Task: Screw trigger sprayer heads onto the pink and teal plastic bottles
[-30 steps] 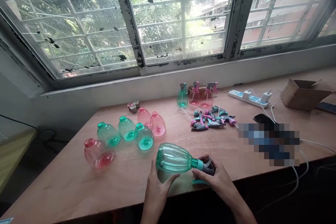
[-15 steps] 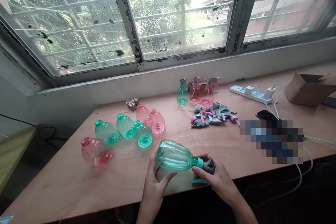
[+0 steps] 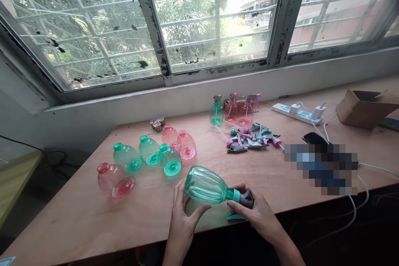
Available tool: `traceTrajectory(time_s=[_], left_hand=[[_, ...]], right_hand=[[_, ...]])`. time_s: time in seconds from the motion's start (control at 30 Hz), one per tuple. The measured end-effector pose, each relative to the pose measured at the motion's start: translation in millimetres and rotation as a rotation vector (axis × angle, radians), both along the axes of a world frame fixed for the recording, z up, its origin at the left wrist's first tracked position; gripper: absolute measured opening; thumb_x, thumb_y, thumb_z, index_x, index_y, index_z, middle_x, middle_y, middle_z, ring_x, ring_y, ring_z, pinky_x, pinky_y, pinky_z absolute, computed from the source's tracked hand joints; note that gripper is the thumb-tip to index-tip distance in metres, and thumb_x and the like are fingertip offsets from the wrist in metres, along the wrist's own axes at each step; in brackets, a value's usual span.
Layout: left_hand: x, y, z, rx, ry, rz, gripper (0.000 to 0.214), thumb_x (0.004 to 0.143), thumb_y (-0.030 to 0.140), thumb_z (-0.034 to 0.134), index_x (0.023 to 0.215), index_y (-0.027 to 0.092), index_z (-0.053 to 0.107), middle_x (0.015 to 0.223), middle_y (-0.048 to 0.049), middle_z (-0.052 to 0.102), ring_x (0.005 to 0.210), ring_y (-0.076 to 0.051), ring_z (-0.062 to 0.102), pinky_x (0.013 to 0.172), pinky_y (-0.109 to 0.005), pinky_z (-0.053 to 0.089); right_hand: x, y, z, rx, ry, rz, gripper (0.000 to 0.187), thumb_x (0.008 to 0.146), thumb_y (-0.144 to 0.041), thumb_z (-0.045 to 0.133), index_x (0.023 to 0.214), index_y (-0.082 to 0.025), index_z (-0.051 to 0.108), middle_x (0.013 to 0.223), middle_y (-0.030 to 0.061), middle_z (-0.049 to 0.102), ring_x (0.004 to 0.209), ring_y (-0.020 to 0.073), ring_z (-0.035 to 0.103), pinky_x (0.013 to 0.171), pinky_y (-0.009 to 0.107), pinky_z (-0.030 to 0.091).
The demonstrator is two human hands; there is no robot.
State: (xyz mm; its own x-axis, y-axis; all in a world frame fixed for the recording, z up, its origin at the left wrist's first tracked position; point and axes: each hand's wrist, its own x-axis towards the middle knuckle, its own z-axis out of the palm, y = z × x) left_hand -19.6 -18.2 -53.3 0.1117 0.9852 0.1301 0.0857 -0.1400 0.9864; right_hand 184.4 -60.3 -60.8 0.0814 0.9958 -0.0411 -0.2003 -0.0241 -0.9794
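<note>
Bare tabletop [image 3: 210, 149] gives passage left of the spray-head pile [image 3: 256, 143]. Spray bottles [image 3: 231, 114] block the way behind it.

1. Spray bottle [image 3: 206, 185]: was between my left hand [image 3: 184, 218] and right hand [image 3: 254, 208].
2. Six bottles [image 3: 170, 160]: stood left of it, on the table [image 3: 124, 228].
3. Spray heads [image 3: 256, 144]: lay beyond my right hand.

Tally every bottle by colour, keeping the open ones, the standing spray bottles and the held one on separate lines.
Open green bottles: 3
Open pink bottles: 3
Standing green spray bottle: 1
Standing pink spray bottles: 2
Held green spray bottle: 1
Total: 10 (5 green, 5 pink)
</note>
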Motion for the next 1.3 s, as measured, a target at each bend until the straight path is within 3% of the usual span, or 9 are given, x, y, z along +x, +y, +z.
traceTrajectory(time_s=[0.23, 0.37, 0.5, 0.6, 0.77, 0.97, 1.17, 1.3], left_hand=[[3, -7, 3.5, -0.015, 0.062, 0.03, 0.083, 0.069, 0.04, 0.083, 0.139, 0.03, 0.041, 0.144, -0.0061, 0.054, 0.141, -0.03, 0.041, 0.118, -0.047, 0.03], [14, -7, 7.0, -0.042, -0.007, 0.106, 0.072, 0.075, 0.047, 0.077, 0.135, 0.024, 0.044, 0.136, -0.0102, 0.059, 0.133, -0.031, 0.05, 0.115, -0.05, 0.034], [19, -4, 5.6, -0.074, -0.193, 0.116, 0.082, 0.065, 0.039, 0.085, 0.134, 0.028, 0.043, 0.132, -0.0082, 0.063, 0.124, -0.031, 0.06, 0.106, -0.044, 0.047], [14, -2, -1.5, -0.061, -0.252, 0.083, 0.084, 0.064, 0.035, 0.086, 0.136, 0.03, 0.044, 0.138, -0.0077, 0.06, 0.129, -0.031, 0.056, 0.107, -0.042, 0.048], [13, 0, -8.1, -0.105, -0.218, -0.004, 0.086, 0.07, 0.037, 0.082, 0.141, 0.03, 0.034, 0.138, -0.0112, 0.058, 0.129, -0.031, 0.056, 0.108, -0.047, 0.046], [22, -1, 0.2, -0.132, -0.17, 0.093, 0.083, 0.065, 0.038, 0.086, 0.131, 0.025, 0.037, 0.122, -0.009, 0.065, 0.119, -0.03, 0.062, 0.106, -0.047, 0.046], [19, 0, -3.5, -0.044, -0.083, 0.058, 0.081, 0.069, 0.033, 0.084, 0.136, 0.031, 0.038, 0.14, -0.0063, 0.054, 0.136, -0.028, 0.048, 0.115, -0.045, 0.037], [18, -1, -6.4, -0.019, -0.005, 0.086, 0.082, 0.069, 0.039, 0.084, 0.136, 0.028, 0.039, 0.138, -0.0082, 0.056, 0.136, -0.031, 0.047, 0.116, -0.049, 0.032]], right_hand=[[0, 1, 0.1, 0.015, 0.004, 0.025, 0.036, 0.074, -0.047, 0.081, 0.093, -0.02, 0.065, 0.078, -0.0018, 0.062, 0.072, 0.0183, 0.063, 0.062, 0.034, 0.062], [0, 0, -0.9, 0.008, 0.006, 0.018, 0.038, 0.074, -0.046, 0.081, 0.095, -0.02, 0.064, 0.079, -0.0014, 0.062, 0.074, 0.0193, 0.063, 0.065, 0.038, 0.064], [-2, 0, -0.7, 0.001, 0.021, 0.005, 0.039, 0.073, -0.047, 0.082, 0.095, -0.02, 0.065, 0.079, -0.0013, 0.064, 0.07, 0.0189, 0.065, 0.062, 0.036, 0.064], [-2, 1, 0.4, -0.008, 0.027, 0.008, 0.038, 0.072, -0.048, 0.082, 0.094, -0.021, 0.067, 0.08, -0.0013, 0.064, 0.072, 0.0195, 0.065, 0.061, 0.036, 0.064], [-2, 0, 0.9, 0.007, 0.019, -0.032, 0.035, 0.072, -0.047, 0.082, 0.09, -0.022, 0.067, 0.079, -0.0015, 0.063, 0.07, 0.0185, 0.063, 0.058, 0.033, 0.063], [-2, -1, 0.2, 0.005, 0.014, -0.026, 0.035, 0.073, -0.045, 0.082, 0.093, -0.021, 0.067, 0.081, -0.0009, 0.064, 0.071, 0.0178, 0.063, 0.06, 0.033, 0.063], [-3, -1, -0.7, -0.048, 0.066, -0.041, 0.04, 0.072, -0.046, 0.083, 0.097, -0.02, 0.065, 0.08, -0.002, 0.062, 0.073, 0.0193, 0.065, 0.068, 0.042, 0.065], [-2, -1, -0.3, -0.038, 0.071, -0.01, 0.038, 0.074, -0.044, 0.083, 0.096, -0.021, 0.063, 0.083, -0.0019, 0.062, 0.076, 0.0185, 0.065, 0.069, 0.039, 0.065]])
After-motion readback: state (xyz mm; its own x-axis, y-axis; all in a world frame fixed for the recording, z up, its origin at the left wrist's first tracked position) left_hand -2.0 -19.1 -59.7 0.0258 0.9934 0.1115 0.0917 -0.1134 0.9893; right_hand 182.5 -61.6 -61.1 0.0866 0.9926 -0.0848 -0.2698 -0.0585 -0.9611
